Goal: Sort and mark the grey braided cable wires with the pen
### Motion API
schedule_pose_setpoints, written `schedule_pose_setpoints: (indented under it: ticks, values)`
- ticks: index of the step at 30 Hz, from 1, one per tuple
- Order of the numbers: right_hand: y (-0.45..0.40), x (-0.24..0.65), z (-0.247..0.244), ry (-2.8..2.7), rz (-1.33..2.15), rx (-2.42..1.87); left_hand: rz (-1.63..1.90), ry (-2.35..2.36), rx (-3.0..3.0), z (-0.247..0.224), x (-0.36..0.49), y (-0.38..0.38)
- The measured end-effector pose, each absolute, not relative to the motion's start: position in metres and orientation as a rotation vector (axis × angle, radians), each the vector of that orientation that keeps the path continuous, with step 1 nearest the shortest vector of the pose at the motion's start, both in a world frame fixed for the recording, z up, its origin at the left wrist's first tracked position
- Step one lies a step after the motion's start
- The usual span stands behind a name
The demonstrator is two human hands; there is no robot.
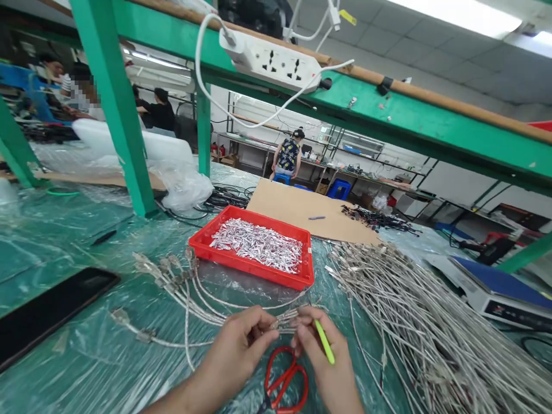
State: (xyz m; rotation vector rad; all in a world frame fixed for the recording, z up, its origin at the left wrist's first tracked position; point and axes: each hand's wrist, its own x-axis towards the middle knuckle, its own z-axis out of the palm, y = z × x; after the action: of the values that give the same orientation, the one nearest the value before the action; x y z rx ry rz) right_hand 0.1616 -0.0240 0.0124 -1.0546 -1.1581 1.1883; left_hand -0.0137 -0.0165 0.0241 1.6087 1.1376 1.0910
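Observation:
Both hands are low in the middle of the view, a short gap apart, over a small bundle of pale braided cables (202, 307). My left hand (245, 339) pinches at the cable ends with thumb and forefinger. My right hand (321, 345) has its fingers curled at the other side of the ends, with a yellow-green pen-like tool (324, 340) held across it. Red-handled scissors (284, 382) lie just below, between the hands. Beyond them sits a red tray (250, 276) of many small silvery-white pieces (259, 244).
A large heap of braided cables (422, 310) lies on the right beside a scale (495, 287). A black phone (52, 310) is on the left. Cardboard (297, 207), black cables (379, 218) and a green frame with a power strip (276, 60) stand beyond. Several people sit farther back.

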Motion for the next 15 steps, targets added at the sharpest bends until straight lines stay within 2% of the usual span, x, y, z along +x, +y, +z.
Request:
schedule_pose_setpoints:
  ticks: [9, 12, 15]
  values:
    - [-0.0323, 0.161, 0.003, -1.408, 1.34, -1.075, 0.988, 1.168, 1.739, 0.0206, -0.0099, -0.0224]
    - [-0.0337, 0.162, 0.0016, -1.427, 1.312, -0.946, 0.963, 1.184, 1.782, 0.0203, -0.009, -0.0239]
    - [-0.0355, 0.161, 0.0023, -1.386, 1.212, -1.005, 0.962, 1.195, 1.838, 0.0199, -0.0085, -0.0263]
